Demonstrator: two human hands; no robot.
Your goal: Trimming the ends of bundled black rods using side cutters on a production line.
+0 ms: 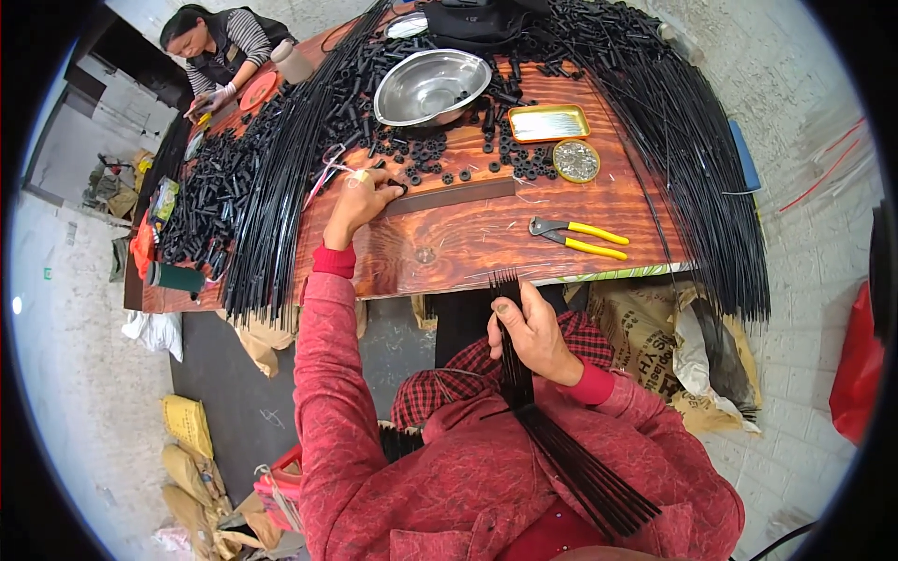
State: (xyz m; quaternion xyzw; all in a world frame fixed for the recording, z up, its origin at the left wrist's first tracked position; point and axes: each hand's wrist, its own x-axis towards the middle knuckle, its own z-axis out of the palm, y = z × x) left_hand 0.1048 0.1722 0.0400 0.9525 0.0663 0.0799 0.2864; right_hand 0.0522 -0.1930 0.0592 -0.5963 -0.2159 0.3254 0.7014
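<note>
My left hand (363,198) reaches onto the wooden table, its fingertips pinched on a small black round piece at the left end of a dark brown bar (454,195). Several black ring-shaped pieces (465,175) lie loose just beyond that bar. Close to my body, my right hand (535,338) is closed around a bundle of thin black rods (589,470). The bundle's upper tips stick up past my fingers toward the table edge, while its lower end slants across my red jacket. A pink-handled tool (327,173), partly covered, lies beside my left hand.
Yellow-handled cutting pliers (580,238) lie at the right. Farther back are a metal bowl (432,87), a tray of thin pins (548,122) and a round tin (575,161). Long black rods (271,220) hang over the table edge. Another person (224,51) works at the far left.
</note>
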